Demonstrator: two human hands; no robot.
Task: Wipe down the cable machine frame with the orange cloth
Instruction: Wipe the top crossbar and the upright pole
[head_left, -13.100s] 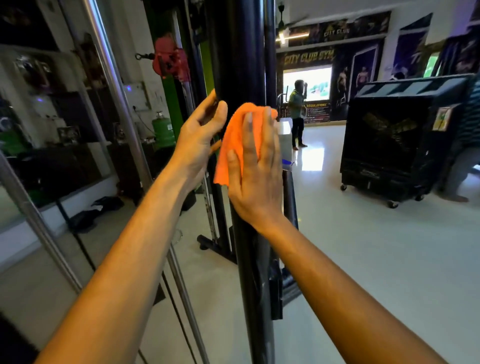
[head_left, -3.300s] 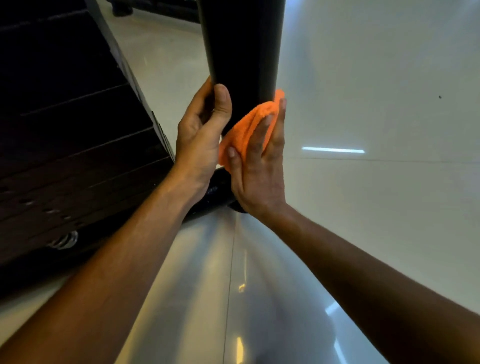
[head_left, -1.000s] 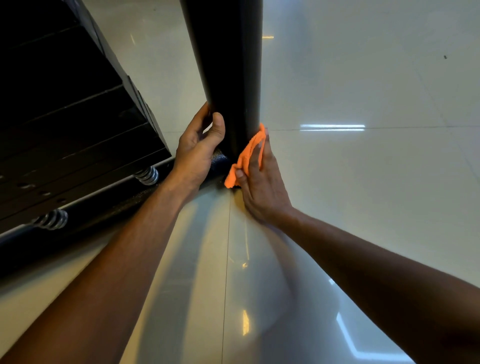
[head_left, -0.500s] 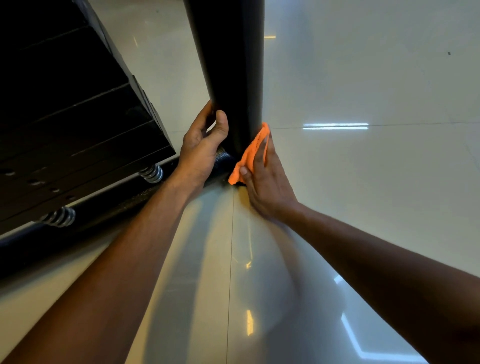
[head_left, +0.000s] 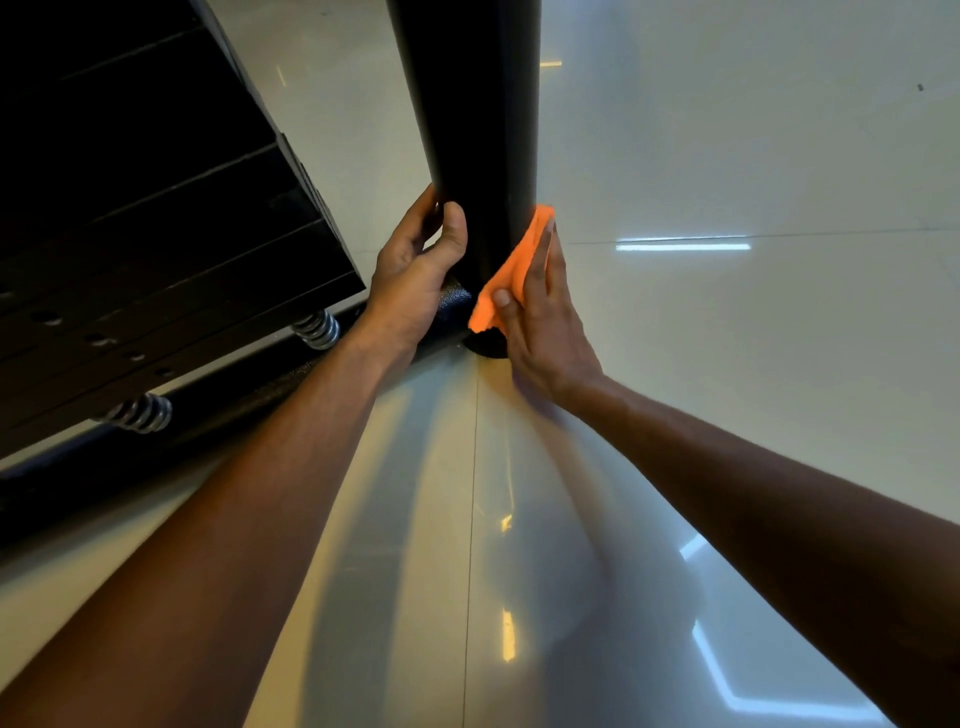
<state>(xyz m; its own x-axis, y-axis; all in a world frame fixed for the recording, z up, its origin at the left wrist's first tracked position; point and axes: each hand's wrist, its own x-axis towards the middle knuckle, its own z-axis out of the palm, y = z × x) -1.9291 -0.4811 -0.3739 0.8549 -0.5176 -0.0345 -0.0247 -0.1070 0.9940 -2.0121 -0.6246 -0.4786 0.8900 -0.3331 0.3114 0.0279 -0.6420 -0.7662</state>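
Down at the foot of the black upright post (head_left: 480, 130), I am pressing the orange cloth (head_left: 511, 270) against the post's right face, just above where it meets the base. My right hand (head_left: 540, 322) is lying flat over the cloth with fingers straight and the thumb pinning the lower edge, so the cloth is being sandwiched between palm and steel rather than bunched in a fist. My left hand (head_left: 415, 275) is curling round the post's left side, thumb on the near face, bracing it. I judge that I am working the lowest stretch of this upright, so this member is nearly done. The next move is calling for a sweep round the base collar and onto the low black base rail (head_left: 218, 410) running off to the left, keeping the cloth flat and off the glossy tiled floor (head_left: 727, 364). Beyond the left hand, the weight stack (head_left: 145, 208) is sitting on two coil springs (head_left: 317, 328).
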